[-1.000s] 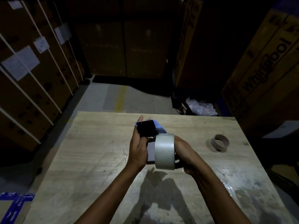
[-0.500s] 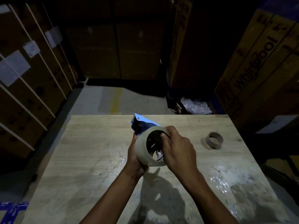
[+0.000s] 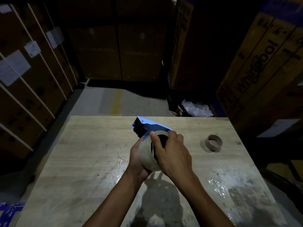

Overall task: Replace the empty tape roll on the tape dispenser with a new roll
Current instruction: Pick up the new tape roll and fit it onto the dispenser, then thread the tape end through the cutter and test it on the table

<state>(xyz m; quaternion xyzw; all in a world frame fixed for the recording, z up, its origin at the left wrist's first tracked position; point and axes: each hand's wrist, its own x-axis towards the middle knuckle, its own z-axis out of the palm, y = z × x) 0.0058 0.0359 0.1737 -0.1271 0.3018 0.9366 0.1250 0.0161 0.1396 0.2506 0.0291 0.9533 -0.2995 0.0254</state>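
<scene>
Above the middle of the wooden table (image 3: 91, 161) I hold a blue and black tape dispenser (image 3: 144, 126), its toothed blade end pointing away from me. A new roll of pale tape (image 3: 146, 157) sits at the dispenser's near end. My left hand (image 3: 136, 163) cups the roll and the dispenser from the left and below. My right hand (image 3: 172, 154) grips the roll's right side, the thumb hooked over its rim near the dark hole. The dispenser's handle is hidden by my hands. The empty brown cardboard core (image 3: 213, 143) lies on the table to the right.
Tall cardboard boxes (image 3: 255, 71) stand close on the right and more strapped boxes (image 3: 32, 79) on the left. Crumpled clear plastic (image 3: 196, 109) lies on the floor beyond the table's far edge. Scraps of clear film (image 3: 216, 185) stick to the table at the near right.
The roll has turned from edge-on to showing its open side. My right hand moved from behind the roll to over its right face, and both hands shifted slightly toward me.
</scene>
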